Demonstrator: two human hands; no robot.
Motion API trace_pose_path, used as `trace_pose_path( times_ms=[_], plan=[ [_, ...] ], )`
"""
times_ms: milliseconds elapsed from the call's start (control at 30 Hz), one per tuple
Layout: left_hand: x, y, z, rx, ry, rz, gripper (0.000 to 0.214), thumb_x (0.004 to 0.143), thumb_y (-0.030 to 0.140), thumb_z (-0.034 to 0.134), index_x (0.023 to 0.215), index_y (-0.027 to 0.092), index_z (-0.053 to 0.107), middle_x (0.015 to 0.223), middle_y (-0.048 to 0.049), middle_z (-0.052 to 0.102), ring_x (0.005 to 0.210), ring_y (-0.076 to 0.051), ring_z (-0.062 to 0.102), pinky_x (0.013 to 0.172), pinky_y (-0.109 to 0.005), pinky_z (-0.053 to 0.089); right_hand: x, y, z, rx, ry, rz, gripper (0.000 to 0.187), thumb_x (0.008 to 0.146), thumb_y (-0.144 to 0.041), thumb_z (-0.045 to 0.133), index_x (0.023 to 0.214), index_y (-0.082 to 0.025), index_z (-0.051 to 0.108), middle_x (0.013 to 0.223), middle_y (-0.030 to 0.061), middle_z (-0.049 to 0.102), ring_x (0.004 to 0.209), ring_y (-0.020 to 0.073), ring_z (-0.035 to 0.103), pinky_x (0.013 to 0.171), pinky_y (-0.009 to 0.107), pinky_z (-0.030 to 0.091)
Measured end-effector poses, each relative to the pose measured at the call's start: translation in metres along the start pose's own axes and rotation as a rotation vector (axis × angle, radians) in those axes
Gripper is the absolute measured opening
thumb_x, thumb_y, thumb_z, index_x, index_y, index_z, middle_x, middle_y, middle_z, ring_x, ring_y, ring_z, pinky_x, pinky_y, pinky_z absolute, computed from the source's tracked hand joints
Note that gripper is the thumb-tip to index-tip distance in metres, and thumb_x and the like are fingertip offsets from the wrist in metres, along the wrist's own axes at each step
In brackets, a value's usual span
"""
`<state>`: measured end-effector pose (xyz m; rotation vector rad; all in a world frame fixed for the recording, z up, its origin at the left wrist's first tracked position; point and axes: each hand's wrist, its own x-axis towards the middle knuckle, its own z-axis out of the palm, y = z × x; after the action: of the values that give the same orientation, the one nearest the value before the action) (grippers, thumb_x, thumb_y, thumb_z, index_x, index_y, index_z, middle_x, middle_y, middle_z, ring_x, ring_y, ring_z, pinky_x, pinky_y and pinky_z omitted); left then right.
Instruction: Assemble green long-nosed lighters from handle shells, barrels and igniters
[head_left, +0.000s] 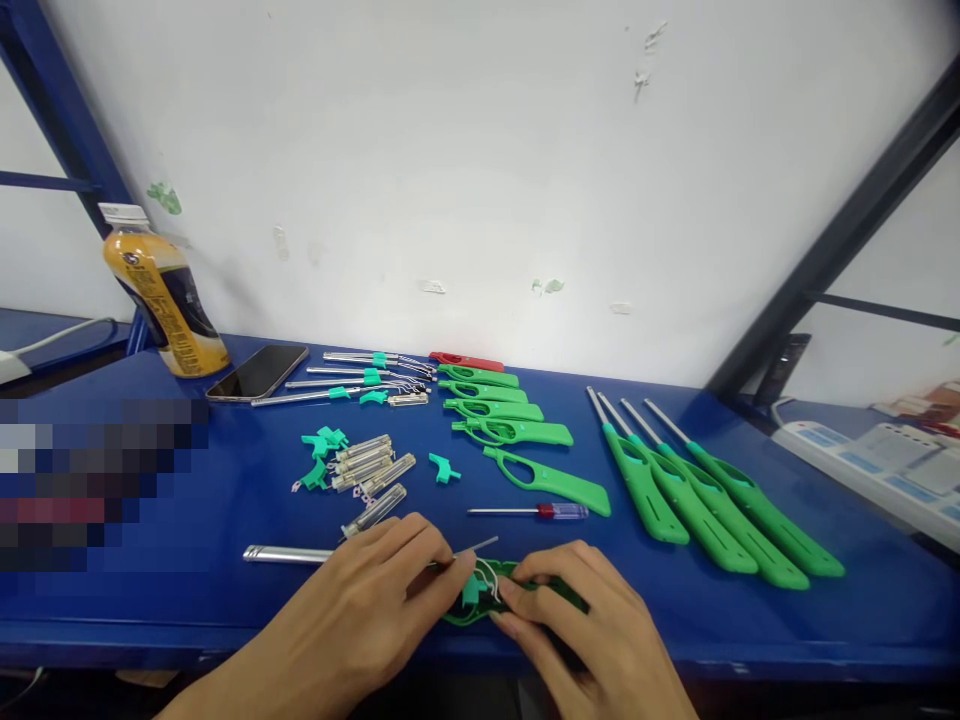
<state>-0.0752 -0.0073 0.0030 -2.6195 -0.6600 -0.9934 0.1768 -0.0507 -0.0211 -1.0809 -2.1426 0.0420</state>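
Note:
Both hands work on one green lighter body (480, 603) lying at the front edge of the blue table (195, 500). My left hand (375, 590) pinches it from the left, fingers closed near a teal trigger piece (472, 590) and thin white wires. My right hand (577, 610) presses its fingertips on the body's right part. A metal tube (289, 553) sticks out to the left from under my left hand.
Finished green lighters (712, 500) lie at right, empty green shells (510, 425) and a red one at centre, a small screwdriver (536, 511), metal tubes, gas cells and teal triggers (360, 465) at left. A phone (259, 372) and bottle (161, 290) stand back left; power strip (870, 465) right.

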Motion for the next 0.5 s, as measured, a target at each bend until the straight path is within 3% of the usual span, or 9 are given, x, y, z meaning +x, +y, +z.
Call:
trace_pose_path(
  times_ms=[67, 200, 400, 500],
  plan=[
    [-0.004, -0.002, -0.008, -0.067, -0.056, -0.016, 0.041, 0.118, 0.014, 0.027, 0.132, 0.019, 0.065, 0.099, -0.0030, 0.072, 0.093, -0.016, 0.065, 0.084, -0.028, 0.055, -0.001, 0.002, 0.001, 0.013, 0.011, -0.011, 0.008, 0.104, -0.021, 0.071, 0.107, -0.028, 0.072, 0.104, -0.0004, 0.075, 0.091, 0.0149, 0.071, 0.080, 0.030, 0.057],
    [-0.017, -0.003, -0.017, -0.188, -0.093, -0.141, 0.037, 0.115, 0.008, 0.039, 0.142, 0.022, 0.061, 0.122, -0.0032, 0.072, 0.119, -0.014, 0.062, 0.107, -0.023, 0.051, 0.001, 0.002, -0.003, 0.018, 0.049, -0.008, 0.013, 0.104, -0.023, 0.072, 0.114, -0.031, 0.072, 0.103, -0.0020, 0.076, 0.093, 0.0146, 0.072, 0.083, 0.028, 0.059],
    [-0.029, -0.007, -0.017, -0.185, -0.029, -0.278, 0.034, 0.111, 0.009, 0.052, 0.138, 0.028, 0.063, 0.123, -0.0003, 0.069, 0.115, -0.013, 0.063, 0.102, -0.020, 0.053, 0.017, 0.002, -0.005, -0.014, 0.131, 0.080, 0.023, 0.108, -0.022, 0.060, 0.126, -0.034, 0.069, 0.119, -0.0032, 0.077, 0.110, 0.0150, 0.074, 0.096, 0.027, 0.058],
    [-0.030, -0.008, -0.018, -0.184, -0.065, -0.308, 0.032, 0.111, 0.012, 0.054, 0.135, 0.030, 0.065, 0.121, 0.0012, 0.070, 0.110, -0.012, 0.065, 0.101, -0.021, 0.053, 0.026, 0.001, -0.001, -0.013, 0.075, 0.099, 0.024, 0.108, -0.025, 0.062, 0.129, -0.036, 0.068, 0.121, -0.0046, 0.079, 0.111, 0.0180, 0.075, 0.099, 0.033, 0.058]
  ],
)
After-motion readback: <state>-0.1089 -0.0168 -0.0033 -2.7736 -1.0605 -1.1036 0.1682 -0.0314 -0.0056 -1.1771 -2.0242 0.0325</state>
